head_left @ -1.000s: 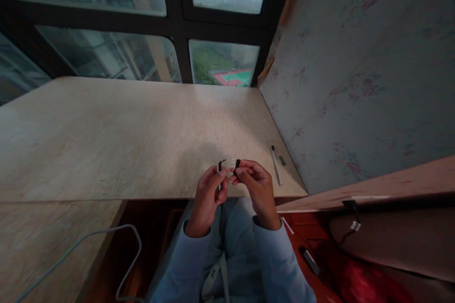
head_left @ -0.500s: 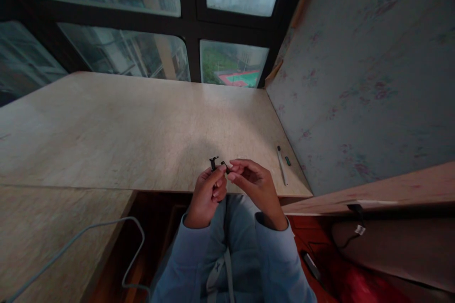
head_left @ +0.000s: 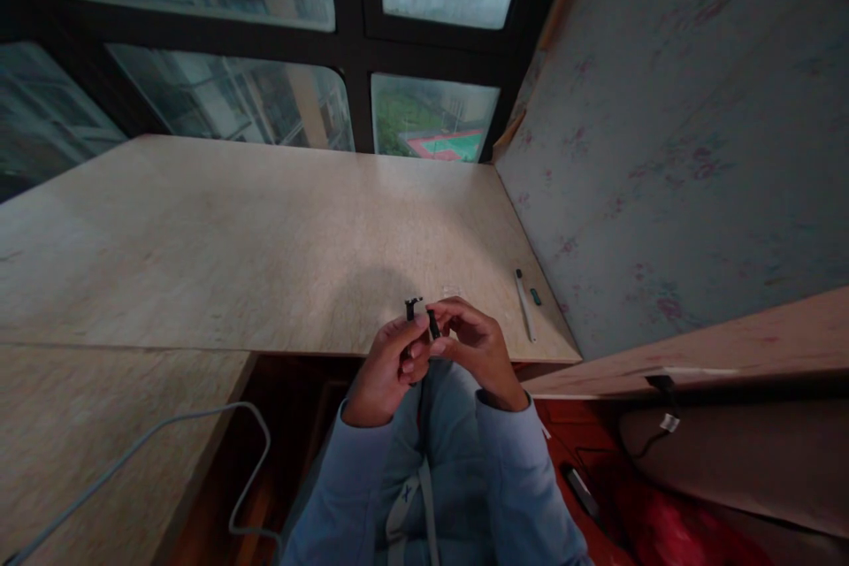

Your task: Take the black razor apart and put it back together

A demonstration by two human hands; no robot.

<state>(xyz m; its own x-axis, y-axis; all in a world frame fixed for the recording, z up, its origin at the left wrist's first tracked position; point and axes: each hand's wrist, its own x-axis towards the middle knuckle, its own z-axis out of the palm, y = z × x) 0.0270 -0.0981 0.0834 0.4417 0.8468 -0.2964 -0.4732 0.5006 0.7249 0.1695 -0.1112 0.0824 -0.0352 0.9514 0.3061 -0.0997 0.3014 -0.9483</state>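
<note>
At the left, below the near edge of the wide beige marbled counter (head_left: 232, 239), a lower slab (head_left: 72, 433) of similar mottled beige carries a thin grey cable (head_left: 146, 444), which bends down past the slab's side. Behind the counter stands a window with a thick black frame (head_left: 351, 62); the panes show buildings and a red-and-green sports court.

Over the counter's near edge, right of its middle, the left hand (head_left: 391, 361), in a blue sleeve, is curled with thumb against fingers, pinching a small slim black object with a T-shaped top (head_left: 409, 309), which stands up out of the grip. Just to its right, over the same edge, a short black rod-like piece (head_left: 433, 324) is pinched between thumb and fingertips of the right hand (head_left: 478, 349); whether the left fingertips touch it too, I cannot tell. A faint clear item (head_left: 452, 291) lies on the counter just beyond that hand.

Near the counter's right edge lie a slender white stick with a dark tip (head_left: 526, 308) and, just beside it, a small dark green oblong piece (head_left: 535, 296). A pale floral-papered wall (head_left: 663, 150) borders that edge.
</note>
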